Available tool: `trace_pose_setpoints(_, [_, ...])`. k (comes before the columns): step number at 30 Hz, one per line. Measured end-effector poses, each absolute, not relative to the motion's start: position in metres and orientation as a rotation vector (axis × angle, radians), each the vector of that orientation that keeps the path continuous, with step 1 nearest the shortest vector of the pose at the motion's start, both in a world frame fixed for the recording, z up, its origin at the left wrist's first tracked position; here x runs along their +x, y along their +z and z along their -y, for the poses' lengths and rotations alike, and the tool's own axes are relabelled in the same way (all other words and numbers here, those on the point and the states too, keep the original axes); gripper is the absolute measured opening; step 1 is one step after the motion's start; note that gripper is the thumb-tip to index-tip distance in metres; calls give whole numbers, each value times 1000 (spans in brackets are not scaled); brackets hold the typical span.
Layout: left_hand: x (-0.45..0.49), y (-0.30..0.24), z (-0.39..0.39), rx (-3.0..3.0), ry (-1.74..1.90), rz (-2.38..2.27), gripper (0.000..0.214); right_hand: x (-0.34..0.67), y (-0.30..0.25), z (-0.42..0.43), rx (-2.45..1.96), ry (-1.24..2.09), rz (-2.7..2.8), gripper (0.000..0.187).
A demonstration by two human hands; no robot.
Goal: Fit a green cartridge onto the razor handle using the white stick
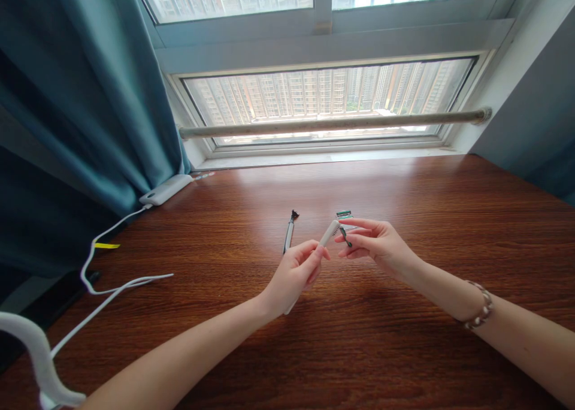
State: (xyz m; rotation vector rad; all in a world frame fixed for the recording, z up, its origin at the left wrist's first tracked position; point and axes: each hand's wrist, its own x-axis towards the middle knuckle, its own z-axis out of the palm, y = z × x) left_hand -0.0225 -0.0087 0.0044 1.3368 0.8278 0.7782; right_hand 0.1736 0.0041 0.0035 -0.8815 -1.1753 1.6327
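Note:
My left hand [302, 271] is closed around a slim off-white handle [329, 233] that has a row of small teeth near its upper end. The handle's lower end sticks out below my palm. In my right hand [375, 245], a small dark green razor cartridge [345, 236] is pinched between the fingers, close beside the toothed end. My right fingertips reach the tip of the handle; whether they press on it I cannot tell. Just beyond my left hand lies a razor [290, 230] with a grey handle and black head. Behind my right fingers is another green-and-grey cartridge [344, 214], partly hidden.
The brown wooden table [224, 218] runs up to a window with a horizontal rail [332, 124]. At left are a white power strip [166, 189], a white cable [112, 290], a yellow strip [106, 246] and a blue curtain [103, 86]. A white curved object [36, 350] stands at lower left.

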Motion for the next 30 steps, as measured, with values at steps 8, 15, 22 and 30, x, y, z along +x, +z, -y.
trace_pose_setpoints(8, [-23, 3, 7, 1377, 784, -898, 27, 173, 3, -2, -880, 1441, 1309, 22])
trace_pose_setpoints(15, [-24, 5, 8, 1439, 748, -838, 28, 170, 5, -2, -904, 1409, 1321, 25])
trace_pose_setpoints(22, [-24, 3, 4, 1351, 804, -918, 27, 172, 7, -1, -878, 1443, 1300, 24])
trace_pose_setpoints(30, [-23, 6, 12, 1434, 738, -836, 28, 168, 2, -2, -789, 1551, 1227, 24])
